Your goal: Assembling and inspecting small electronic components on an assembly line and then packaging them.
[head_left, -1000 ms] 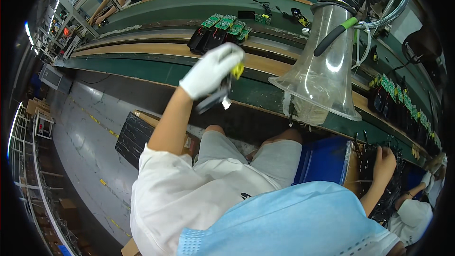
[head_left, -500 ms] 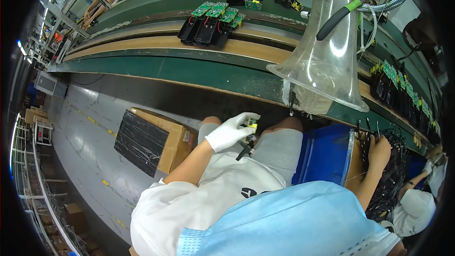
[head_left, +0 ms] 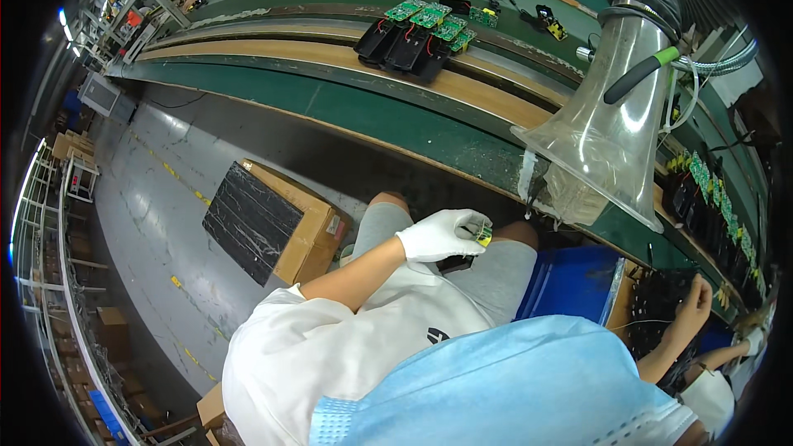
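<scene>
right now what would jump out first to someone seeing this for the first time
The big clear plastic funnel hood hanging over the green conveyor bench at the upper right draws the eye first. Next comes the white-gloved left hand at centre, over the person's lap, pinching a small yellow and green part with a black piece beneath it. Further up the bench sits a cluster of green circuit boards on black cases.

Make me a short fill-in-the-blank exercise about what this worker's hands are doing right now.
1. The left hand wears a ____ glove.
2. It holds a small part over the person's ____.
3. The right hand reaches toward the black parts beside a ____ bin.
Missing words: white; lap; blue
</scene>
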Tool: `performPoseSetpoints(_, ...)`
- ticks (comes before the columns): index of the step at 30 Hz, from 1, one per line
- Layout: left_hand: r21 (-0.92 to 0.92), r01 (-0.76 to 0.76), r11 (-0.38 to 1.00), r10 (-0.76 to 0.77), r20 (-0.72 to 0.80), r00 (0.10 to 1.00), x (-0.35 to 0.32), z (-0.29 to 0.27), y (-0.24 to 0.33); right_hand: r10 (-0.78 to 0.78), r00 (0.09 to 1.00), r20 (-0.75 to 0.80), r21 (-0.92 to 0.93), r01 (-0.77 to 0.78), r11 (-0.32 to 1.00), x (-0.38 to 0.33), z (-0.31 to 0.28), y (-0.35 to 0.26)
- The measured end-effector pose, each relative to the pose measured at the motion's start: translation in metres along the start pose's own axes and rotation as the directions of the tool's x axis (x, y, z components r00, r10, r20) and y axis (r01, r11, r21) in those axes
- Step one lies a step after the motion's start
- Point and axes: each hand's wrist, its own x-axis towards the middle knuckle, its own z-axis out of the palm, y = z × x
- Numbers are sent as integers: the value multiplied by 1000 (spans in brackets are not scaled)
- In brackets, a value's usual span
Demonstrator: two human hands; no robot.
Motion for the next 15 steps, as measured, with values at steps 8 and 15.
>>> performPoseSetpoints(8, -105, 20, 994, -15, 48, 999, 10, 7, -4, 381, 891, -248, 659, -133, 740, 1, -10, -36)
performPoseSetpoints(15, -35, 56, 998, -55, 40, 998, 4, 19, 3, 205, 886, -415, 674, 148, 724, -10, -19, -88)
